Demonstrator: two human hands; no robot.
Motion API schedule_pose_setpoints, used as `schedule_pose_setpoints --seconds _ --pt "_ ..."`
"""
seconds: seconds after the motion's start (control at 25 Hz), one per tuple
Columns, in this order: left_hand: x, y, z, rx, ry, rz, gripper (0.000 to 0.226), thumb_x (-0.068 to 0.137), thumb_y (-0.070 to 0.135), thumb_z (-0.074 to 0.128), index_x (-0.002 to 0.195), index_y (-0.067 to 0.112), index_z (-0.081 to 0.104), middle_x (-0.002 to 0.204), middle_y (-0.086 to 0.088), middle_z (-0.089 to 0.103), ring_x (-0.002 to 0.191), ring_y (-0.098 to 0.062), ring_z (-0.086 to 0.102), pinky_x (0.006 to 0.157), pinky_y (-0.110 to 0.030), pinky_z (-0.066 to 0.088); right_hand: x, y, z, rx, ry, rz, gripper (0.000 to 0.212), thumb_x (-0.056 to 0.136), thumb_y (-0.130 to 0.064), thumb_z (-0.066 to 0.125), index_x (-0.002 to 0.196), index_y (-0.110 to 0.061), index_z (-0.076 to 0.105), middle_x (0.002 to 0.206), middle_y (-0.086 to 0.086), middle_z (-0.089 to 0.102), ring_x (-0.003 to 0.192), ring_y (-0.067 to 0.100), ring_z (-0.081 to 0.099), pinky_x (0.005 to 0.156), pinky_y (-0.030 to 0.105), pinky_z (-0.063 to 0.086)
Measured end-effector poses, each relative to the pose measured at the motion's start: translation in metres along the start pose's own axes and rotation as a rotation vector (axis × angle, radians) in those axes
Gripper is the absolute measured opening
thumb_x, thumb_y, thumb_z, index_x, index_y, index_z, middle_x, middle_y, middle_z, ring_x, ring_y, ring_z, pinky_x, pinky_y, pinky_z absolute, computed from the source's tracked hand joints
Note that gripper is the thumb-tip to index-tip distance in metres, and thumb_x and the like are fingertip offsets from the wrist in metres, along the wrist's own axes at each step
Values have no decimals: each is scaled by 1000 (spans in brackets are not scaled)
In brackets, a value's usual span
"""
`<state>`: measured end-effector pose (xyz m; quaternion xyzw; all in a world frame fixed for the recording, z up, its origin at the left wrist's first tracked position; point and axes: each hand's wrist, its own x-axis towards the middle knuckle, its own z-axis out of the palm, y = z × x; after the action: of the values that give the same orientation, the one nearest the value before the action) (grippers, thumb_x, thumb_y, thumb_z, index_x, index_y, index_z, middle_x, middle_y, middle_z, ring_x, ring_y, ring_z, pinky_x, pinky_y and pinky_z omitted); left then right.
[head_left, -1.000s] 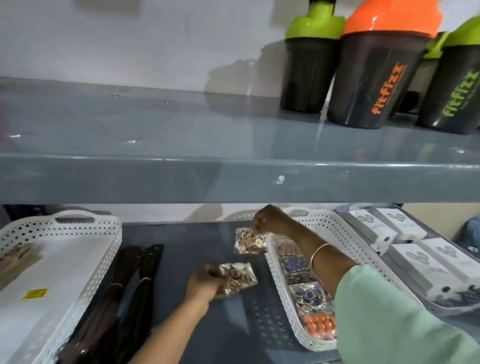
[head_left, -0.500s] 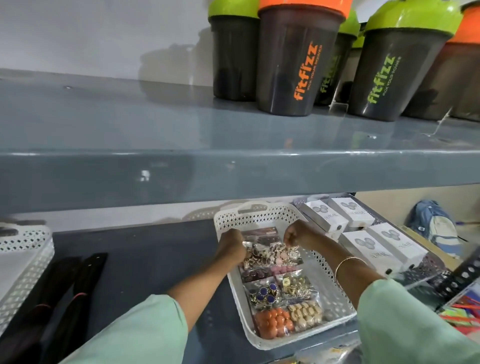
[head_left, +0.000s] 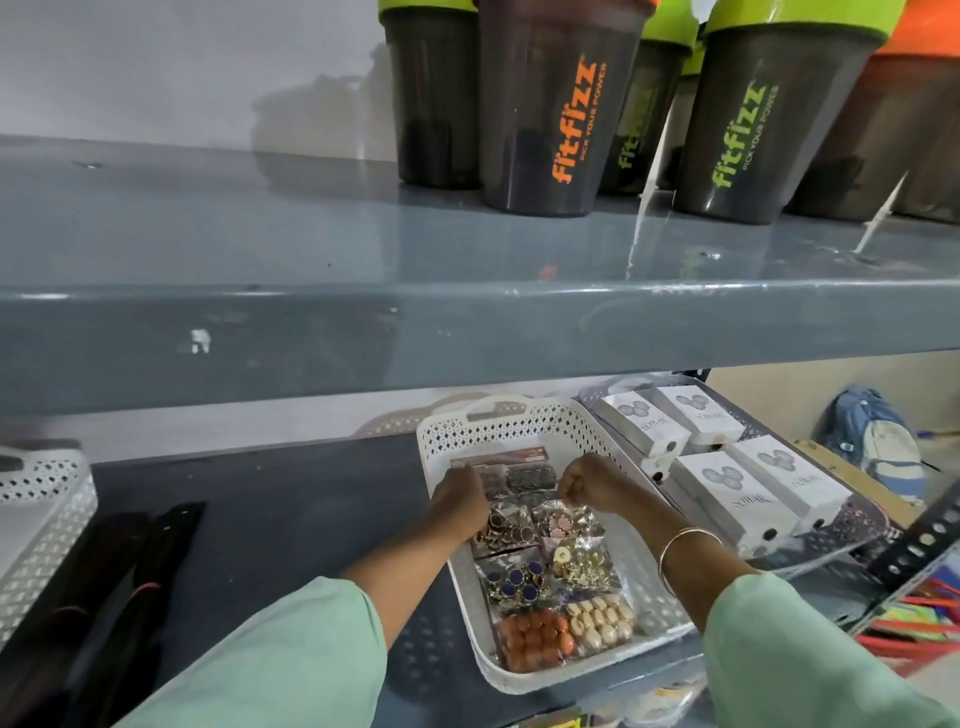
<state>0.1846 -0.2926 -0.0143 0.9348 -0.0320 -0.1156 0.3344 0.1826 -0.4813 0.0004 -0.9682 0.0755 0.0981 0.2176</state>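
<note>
- dark-stud packet (head_left: 511, 530) & copper-stud packet (head_left: 569, 519): 1 s ago both were held over the bare grey shelf (head_left: 291, 509), left of the white tray (head_left: 524, 415). Now both are down inside the tray, side by side in its mid row, edges touching.
- 0.5 s ago the hands were already over the tray w/ the packets bunched together; since then the packets have been spread flat, dark one left, copper one right.
- Materials: packets are clear crinkly plastic, shiny, each full of small round studs. Tray is white plastic, rectangular w/ rounded corners, perforated walls, handle slot at the far end.
- Other packets in the tray: blue studs (head_left: 514, 579) & gold pieces (head_left: 584, 564) just near of the held pair; orange beads (head_left: 535, 634) & cream oval beads (head_left: 600, 618) at the near end; dark packets (head_left: 519, 475) at the far end.
- left hand (head_left: 460, 501): fingers curled, gripping the left edge of the dark-stud packet, knuckles over the tray's left wall.
- right hand (head_left: 595, 483): closed to a pinch on the far edge of the copper-stud packet; thin gold bangle (head_left: 680, 545) on the wrist.
- Right of the tray: white printed boxes (head_left: 727, 483), matt card. Upper shelf: dark shaker cups (head_left: 550, 114), smooth plastic.
</note>
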Motion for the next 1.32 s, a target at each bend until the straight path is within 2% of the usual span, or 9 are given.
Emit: schedule_pose_setpoints --seconds 0.16,0.28,0.52,0.68,0.8,0.92,1.0,1.16,1.32 --pt "-28 -7 -34 -134 131 180 24 81 2 59 104 -2 58 114 -20 62 104 -31 60 90 -42 51 -8 -12 -6 17 231 -53 20 78 -5 66 97 -5 68 106 13 71 93 22 66 92 32 52" --pt "-60 -52 -87 -152 328 115 30 83 11 59 111 1 60 120 -16 63 112 -29 58 98 -35 44 -31 -72 -6 236 398 -197 15 78 -1 62 86 -8 72 88 4 70 78 13 60 72 12 46" --pt "-119 -211 -170 17 433 -342 33 85 25 57 101 -4 64 112 -24 66 106 -34 60 91 -37 46 -78 -239 92 784 -108 -211 41 78 12 45 48 -13 58 51 8 58 36 6 55 40 19 49" --pt "-137 -255 -168 103 585 -383 19 79 16 66 82 -3 67 85 -26 70 79 -35 68 76 -35 57 -85 -303 178 703 -273 -96 38 77 1 61 45 -13 47 54 11 54 49 20 53 58 37 52" --pt "-136 -269 -162 -289 662 -450 31 89 23 50 79 0 67 84 -24 68 82 -33 65 83 -39 52 -86 -329 217 579 -230 -110 38 66 -15 75 48 -15 42 58 12 52 59 23 56 61 38 47" --pt "-141 -256 -164 -501 591 -424 24 83 12 51 60 11 58 61 -6 53 57 -17 49 54 -13 41 -83 -339 225 485 -170 -59 26 64 -18 77 75 -6 56 76 15 62 77 28 67 64 35 53" --pt "-141 -261 -165 -437 480 -368 21 81 1 50 71 10 66 69 -1 57 63 -12 51 48 -5 38 -83 -344 225 488 -182 -4 24 64 -13 76 79 -2 62 79 17 64 79 29 68 65 34 55" --pt "-148 -268 -171 -325 437 -228 36 77 -8 53 106 7 68 115 -8 68 108 -19 61 92 -18 43 -89 -340 208 715 -295 131 7 71 3 69 72 -1 63 70 19 57 57 25 53 56 35 48" --pt "-167 -251 -218 -468 421 -53 38 79 -7 60 115 7 63 125 -11 63 118 -23 56 98 -19 35 -105 -355 151 879 -298 27 15 78 7 61 73 -6 57 64 10 52 48 18 49 41 23 43"
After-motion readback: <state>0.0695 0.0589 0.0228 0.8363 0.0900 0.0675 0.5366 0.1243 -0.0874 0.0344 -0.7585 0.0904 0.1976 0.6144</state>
